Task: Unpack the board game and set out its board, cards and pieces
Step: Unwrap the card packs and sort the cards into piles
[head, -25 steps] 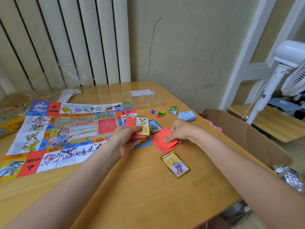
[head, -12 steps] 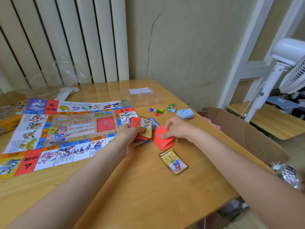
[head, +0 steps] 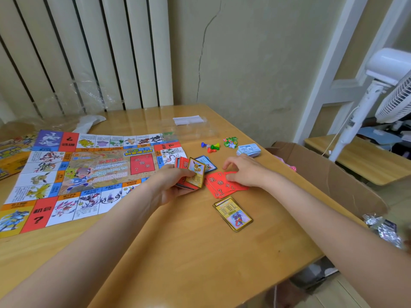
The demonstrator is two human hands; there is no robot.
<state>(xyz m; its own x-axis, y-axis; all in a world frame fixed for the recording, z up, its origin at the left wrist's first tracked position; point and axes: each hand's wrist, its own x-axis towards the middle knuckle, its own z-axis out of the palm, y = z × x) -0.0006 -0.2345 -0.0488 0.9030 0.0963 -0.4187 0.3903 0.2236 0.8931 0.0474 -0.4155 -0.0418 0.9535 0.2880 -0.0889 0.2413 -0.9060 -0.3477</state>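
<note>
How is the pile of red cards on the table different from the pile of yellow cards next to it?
The red cards are plain red with question marks; the yellow cards show a picture and a small table of writing. The red cards are fanned out messily; the yellow cards sit in a neat stack. The right hand touches the red cards; nothing touches the yellow cards. Both piles lie flat on the wooden table.

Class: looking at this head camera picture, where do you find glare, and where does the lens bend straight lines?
Head view: glare sits on the far tabletop near the clear wrapping; the wide lens bows the blind slats and door frame towards the edges; the board is evenly lit, without hard shadows.
</note>
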